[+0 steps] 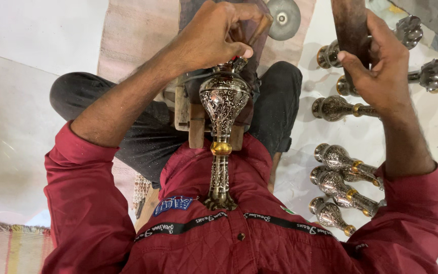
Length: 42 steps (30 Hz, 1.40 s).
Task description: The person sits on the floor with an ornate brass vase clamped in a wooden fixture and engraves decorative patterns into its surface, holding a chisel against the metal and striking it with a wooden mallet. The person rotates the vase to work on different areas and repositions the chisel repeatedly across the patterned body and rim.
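An engraved silver-coloured metal vase [223, 104] with a brass ring lies along my lap, its foot pressed against my red shirt and its body resting on a wooden block [196, 124]. My left hand [214, 38] is closed around a small wooden-handled chisel [258, 31], whose tip touches the far end of the vase. My right hand [378, 68] is raised at the right and grips a dark wooden mallet [351, 28], well apart from the vase.
Several similar engraved vases [338, 158] lie on the white floor at the right, more of them [334, 107] further up. A round metal disc [284, 18] sits at the top. A beige mat [133, 30] lies under my legs, and a striped rug [6, 248] at the lower left.
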### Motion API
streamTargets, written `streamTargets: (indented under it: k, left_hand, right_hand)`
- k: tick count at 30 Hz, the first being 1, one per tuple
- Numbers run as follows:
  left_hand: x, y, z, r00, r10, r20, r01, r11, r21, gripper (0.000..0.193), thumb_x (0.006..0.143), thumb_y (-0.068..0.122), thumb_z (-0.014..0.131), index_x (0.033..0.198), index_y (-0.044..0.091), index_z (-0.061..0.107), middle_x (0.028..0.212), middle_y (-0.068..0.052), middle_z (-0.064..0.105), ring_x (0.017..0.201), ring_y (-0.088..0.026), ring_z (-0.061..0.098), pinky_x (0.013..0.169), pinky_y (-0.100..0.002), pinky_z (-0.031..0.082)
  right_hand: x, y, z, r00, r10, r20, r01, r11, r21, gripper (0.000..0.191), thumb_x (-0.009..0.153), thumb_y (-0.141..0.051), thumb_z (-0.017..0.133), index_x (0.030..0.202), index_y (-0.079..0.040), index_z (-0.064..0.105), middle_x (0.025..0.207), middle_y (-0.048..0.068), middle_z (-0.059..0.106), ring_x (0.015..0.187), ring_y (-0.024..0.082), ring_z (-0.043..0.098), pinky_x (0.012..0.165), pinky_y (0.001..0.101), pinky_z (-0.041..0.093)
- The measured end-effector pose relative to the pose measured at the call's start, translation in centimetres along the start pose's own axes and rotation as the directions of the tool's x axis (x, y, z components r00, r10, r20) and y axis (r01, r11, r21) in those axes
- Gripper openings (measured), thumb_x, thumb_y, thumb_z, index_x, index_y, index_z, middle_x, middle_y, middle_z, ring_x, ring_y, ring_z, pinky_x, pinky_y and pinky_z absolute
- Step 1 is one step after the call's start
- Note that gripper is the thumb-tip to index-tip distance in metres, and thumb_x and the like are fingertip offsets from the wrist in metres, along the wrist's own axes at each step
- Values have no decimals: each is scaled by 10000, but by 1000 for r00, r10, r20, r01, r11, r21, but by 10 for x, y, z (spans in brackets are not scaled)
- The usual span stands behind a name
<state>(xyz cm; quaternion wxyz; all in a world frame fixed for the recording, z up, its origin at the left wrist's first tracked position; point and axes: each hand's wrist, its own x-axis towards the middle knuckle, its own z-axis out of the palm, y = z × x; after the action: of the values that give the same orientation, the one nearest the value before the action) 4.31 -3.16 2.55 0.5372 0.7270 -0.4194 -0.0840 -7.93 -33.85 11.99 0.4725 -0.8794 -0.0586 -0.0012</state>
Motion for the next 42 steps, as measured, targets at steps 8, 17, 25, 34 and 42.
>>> streamTargets:
  k: [8,17,25,34,42]
  left_hand:
    - [-1,4,-5,989,-132,61,133,991,-9,297,916,41,838,1132,0,639,783,-139,739,750,-146,777,586,-308,581]
    - [-5,-3,-4,997,-83,-1,83,996,18,456,894,66,870,1301,52,666,844,-144,765,779,-152,786,621,-303,614]
    - [-10,-8,-5,999,-33,-23,32,999,-32,506,892,50,864,1349,48,645,906,-148,776,828,-166,791,674,-304,632]
    - [-15,-10,-6,999,-30,-12,29,992,-121,369,955,26,822,1291,57,671,992,-116,777,903,-161,800,728,-308,661]
    - [-18,-13,-5,998,22,-51,-26,996,-85,394,923,44,854,1273,43,672,969,-130,771,882,-178,788,748,-310,654]
  right_hand:
    - [4,0,-6,963,-248,103,268,868,-419,543,951,142,678,1468,20,568,1276,238,607,1185,284,646,1032,359,546]
    - [9,-4,-3,952,-280,127,305,807,-505,505,961,147,688,1447,46,598,1210,239,590,1120,294,635,981,344,571]
    - [15,-20,-1,930,-327,167,350,653,-671,468,926,76,755,1373,5,632,1173,171,631,1041,280,654,877,393,564]
    - [15,-10,-9,979,-162,120,201,838,-508,499,1017,48,724,1491,-5,575,1201,208,602,1042,292,636,890,394,533]
    - [18,-10,-15,952,-260,162,306,783,-541,392,1045,86,729,1399,-2,585,1175,176,618,1051,284,627,946,385,531]
